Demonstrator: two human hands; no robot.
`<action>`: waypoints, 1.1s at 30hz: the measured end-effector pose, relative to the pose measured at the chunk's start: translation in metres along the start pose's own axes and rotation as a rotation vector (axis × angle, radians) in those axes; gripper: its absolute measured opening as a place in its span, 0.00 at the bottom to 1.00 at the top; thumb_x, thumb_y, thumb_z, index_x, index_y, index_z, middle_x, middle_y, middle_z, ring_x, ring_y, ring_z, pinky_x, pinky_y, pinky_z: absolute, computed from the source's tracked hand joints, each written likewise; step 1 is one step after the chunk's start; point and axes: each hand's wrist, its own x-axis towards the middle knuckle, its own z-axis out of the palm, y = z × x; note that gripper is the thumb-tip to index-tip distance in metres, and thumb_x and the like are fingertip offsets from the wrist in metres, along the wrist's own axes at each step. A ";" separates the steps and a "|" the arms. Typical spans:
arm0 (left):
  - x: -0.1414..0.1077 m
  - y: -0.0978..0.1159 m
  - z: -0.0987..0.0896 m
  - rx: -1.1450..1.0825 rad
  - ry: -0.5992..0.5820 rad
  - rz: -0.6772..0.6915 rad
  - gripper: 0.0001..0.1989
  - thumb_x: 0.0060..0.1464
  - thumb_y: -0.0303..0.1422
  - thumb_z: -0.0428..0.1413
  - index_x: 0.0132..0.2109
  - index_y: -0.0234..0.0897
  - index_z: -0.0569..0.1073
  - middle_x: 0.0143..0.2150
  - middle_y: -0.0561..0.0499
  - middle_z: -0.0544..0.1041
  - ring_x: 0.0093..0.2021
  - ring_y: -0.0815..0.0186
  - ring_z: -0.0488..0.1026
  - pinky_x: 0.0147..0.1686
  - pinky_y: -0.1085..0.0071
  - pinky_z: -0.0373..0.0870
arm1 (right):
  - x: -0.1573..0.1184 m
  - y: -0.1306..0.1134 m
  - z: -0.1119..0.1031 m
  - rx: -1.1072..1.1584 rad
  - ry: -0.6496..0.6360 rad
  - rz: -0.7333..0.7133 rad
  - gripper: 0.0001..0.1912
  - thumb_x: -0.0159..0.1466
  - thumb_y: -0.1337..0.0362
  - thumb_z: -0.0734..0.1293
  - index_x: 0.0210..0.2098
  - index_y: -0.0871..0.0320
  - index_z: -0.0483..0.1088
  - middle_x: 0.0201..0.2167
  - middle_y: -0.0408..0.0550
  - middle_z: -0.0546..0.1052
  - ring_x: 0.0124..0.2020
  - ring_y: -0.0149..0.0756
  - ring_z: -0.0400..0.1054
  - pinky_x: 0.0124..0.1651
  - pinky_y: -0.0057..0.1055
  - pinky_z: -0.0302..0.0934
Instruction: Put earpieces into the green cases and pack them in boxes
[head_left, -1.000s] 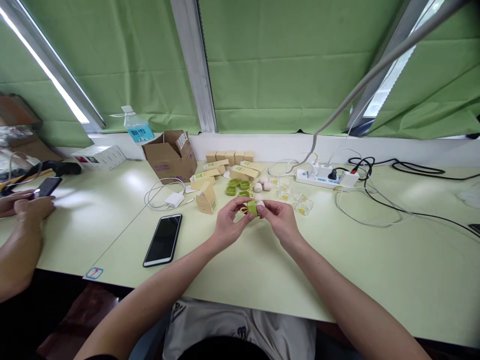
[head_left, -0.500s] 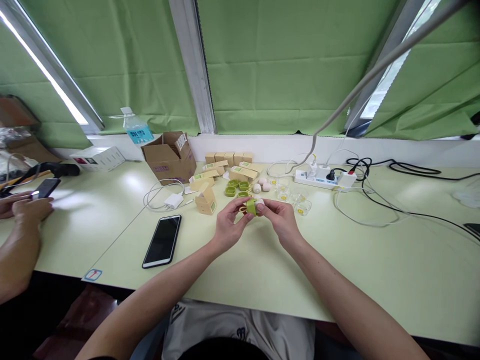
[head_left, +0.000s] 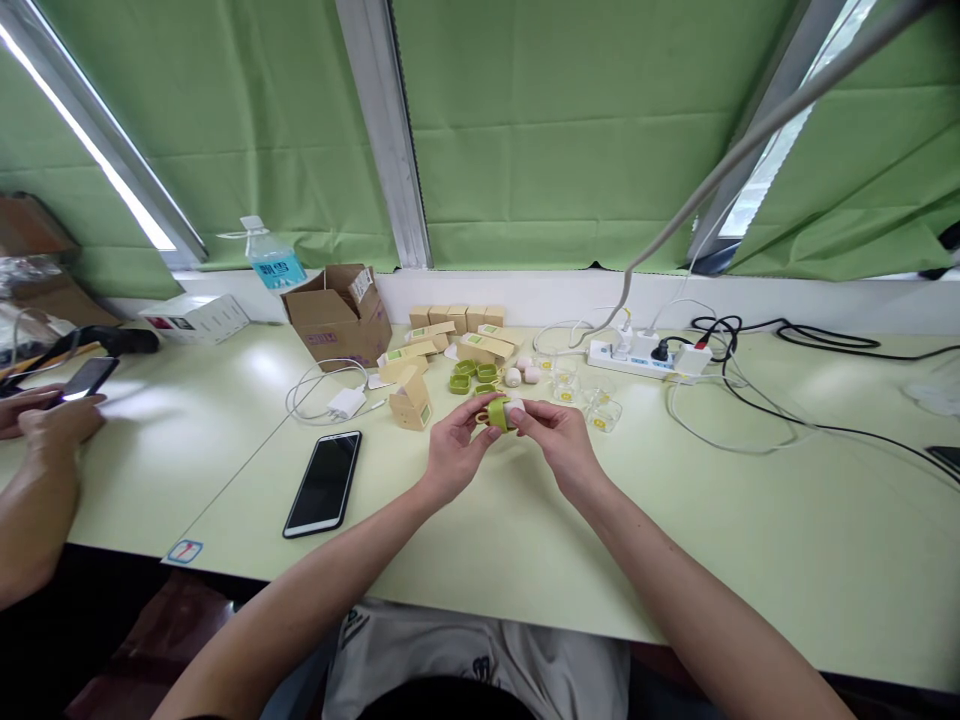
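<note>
With your left hand (head_left: 459, 445) you pinched a green case (head_left: 495, 415), and with your right hand (head_left: 564, 440) you pinched the white piece (head_left: 514, 407) at its right side, both held over the tabletop (head_left: 495, 540). Just beyond lay other green cases (head_left: 460, 384), with pale round pieces (head_left: 532, 375) and clear containers (head_left: 604, 416) to their right.

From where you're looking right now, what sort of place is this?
Probably a shared workroom or office: a tabletop carries a power strip and small cardboard boxes, and a second person's hands hold a smartphone at left.
</note>
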 end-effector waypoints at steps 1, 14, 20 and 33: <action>0.000 0.000 0.000 -0.005 0.000 -0.009 0.23 0.58 0.39 0.72 0.59 0.42 0.83 0.61 0.42 0.82 0.61 0.52 0.78 0.63 0.55 0.74 | 0.000 0.000 0.000 -0.004 -0.002 -0.004 0.22 0.56 0.44 0.81 0.38 0.55 0.87 0.35 0.47 0.85 0.36 0.38 0.73 0.46 0.37 0.70; 0.003 0.003 -0.003 0.058 -0.020 -0.026 0.22 0.59 0.43 0.70 0.59 0.44 0.84 0.61 0.43 0.83 0.59 0.53 0.79 0.58 0.56 0.79 | 0.002 -0.002 -0.003 -0.034 -0.069 0.021 0.25 0.56 0.38 0.80 0.33 0.56 0.85 0.30 0.47 0.82 0.34 0.41 0.75 0.45 0.41 0.73; 0.005 -0.001 -0.007 0.007 -0.021 -0.047 0.25 0.61 0.46 0.68 0.60 0.40 0.82 0.61 0.41 0.83 0.55 0.54 0.82 0.58 0.58 0.79 | 0.003 -0.009 -0.009 0.046 -0.069 0.057 0.26 0.55 0.39 0.81 0.33 0.57 0.85 0.31 0.48 0.82 0.33 0.39 0.74 0.44 0.40 0.73; 0.005 -0.002 -0.008 0.050 -0.077 -0.043 0.24 0.59 0.41 0.71 0.60 0.40 0.83 0.60 0.41 0.83 0.58 0.54 0.80 0.60 0.59 0.77 | 0.006 -0.007 -0.012 -0.055 -0.080 0.066 0.28 0.53 0.37 0.81 0.34 0.57 0.86 0.29 0.48 0.83 0.30 0.37 0.72 0.41 0.38 0.68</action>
